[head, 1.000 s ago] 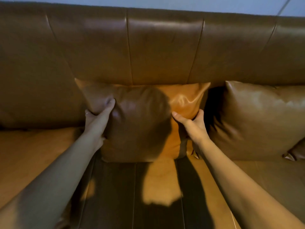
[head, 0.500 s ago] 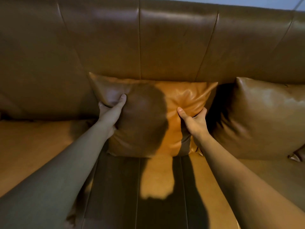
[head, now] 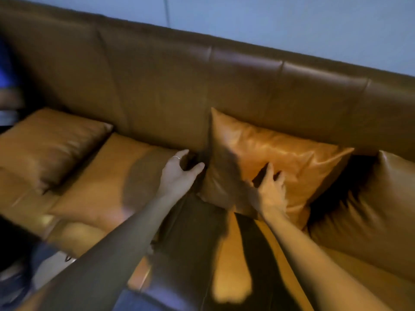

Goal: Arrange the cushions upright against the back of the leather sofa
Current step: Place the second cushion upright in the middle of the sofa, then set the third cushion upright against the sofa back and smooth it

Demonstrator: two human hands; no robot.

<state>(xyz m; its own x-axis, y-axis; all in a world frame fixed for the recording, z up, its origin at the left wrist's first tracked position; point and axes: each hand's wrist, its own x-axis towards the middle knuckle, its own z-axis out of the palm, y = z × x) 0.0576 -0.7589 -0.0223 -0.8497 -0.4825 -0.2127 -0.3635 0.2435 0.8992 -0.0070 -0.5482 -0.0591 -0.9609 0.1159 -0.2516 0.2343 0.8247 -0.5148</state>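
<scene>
Head view: left hand [head: 177, 176] now off cushion [head: 280, 160]

Sofa back [head: 247, 90]: dark brown leather, plain, glossy sheen along the top. Seat [head: 125, 167]: lighter tan-orange, plain, crossed by dark shadow bands. Middle cushion [head: 298, 158]: bright orange-tan where lit, deep brown on its shaded left part. Left cushion [head: 49, 144]: muted tan-brown, no pattern. Right cushion [head: 381, 198]: darker brown, plain. Wall [head: 292, 21]: pale blue-grey. Ring [head: 176, 156] on left hand [head: 177, 176]: silvery. No prints or stripes on any of the leather.
</scene>
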